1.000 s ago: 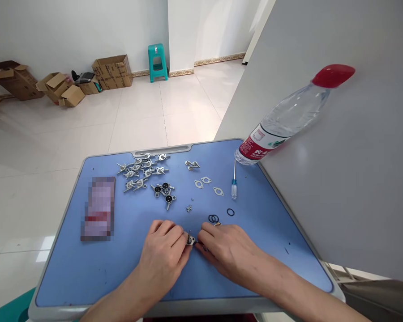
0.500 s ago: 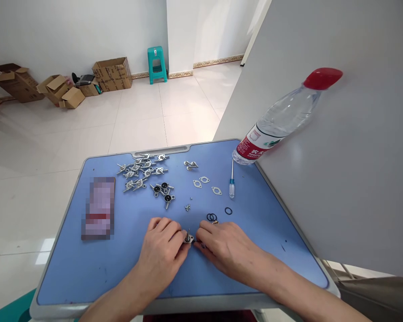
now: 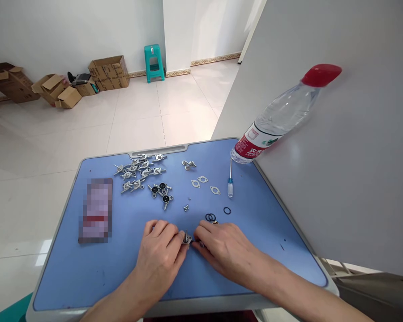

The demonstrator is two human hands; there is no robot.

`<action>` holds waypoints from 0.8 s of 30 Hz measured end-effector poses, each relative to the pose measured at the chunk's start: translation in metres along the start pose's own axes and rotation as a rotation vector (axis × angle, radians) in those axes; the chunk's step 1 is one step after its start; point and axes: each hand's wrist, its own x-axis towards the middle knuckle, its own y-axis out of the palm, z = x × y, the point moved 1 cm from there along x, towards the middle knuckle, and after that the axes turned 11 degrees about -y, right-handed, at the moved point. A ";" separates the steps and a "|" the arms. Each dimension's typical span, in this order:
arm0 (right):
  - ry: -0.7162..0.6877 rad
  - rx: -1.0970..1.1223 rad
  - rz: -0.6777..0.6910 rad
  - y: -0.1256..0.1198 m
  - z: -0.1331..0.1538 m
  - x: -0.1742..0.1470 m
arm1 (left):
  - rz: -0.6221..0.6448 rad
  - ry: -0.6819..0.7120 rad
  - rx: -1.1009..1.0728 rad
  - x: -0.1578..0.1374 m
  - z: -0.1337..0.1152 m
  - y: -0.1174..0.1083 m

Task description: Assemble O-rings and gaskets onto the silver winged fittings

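Note:
My left hand [image 3: 161, 247] is closed, pinching a small metal fuel valve [image 3: 187, 240] between thumb and fingers just above the table front. A thin stem sticks up from the valve. Close on its right, my right hand [image 3: 221, 243] is closed too, its fingers pressed together round a small dark thing mostly hidden by them. Beyond the right hand lie black O-rings [image 3: 210, 217], with a gold-coloured bit by the knuckles. Small screws [image 3: 186, 208] sit in a heap ahead of both hands.
On the blue table [image 3: 127, 264] are several metal valves [image 3: 137, 170], valves with black discs [image 3: 163, 192], small metal levers [image 3: 188, 165], flat plates [image 3: 215, 190], a screwdriver [image 3: 230, 188] and a blurred-out flat object [image 3: 96, 210]. A water bottle [image 3: 272, 125] stands by the grey panel at right.
The view has shifted slightly, so everything sits a little further left. Both hands keep their grips around the valve, almost unmoved.

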 end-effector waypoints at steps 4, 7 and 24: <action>0.022 0.017 -0.012 0.001 0.001 -0.001 | 0.004 0.000 0.005 0.000 0.000 0.000; 0.037 0.012 -0.022 0.003 0.002 -0.001 | 0.003 -0.010 -0.008 0.001 0.000 -0.002; 0.042 0.009 0.012 0.003 0.001 0.000 | 0.058 -0.103 -0.094 0.004 0.004 -0.009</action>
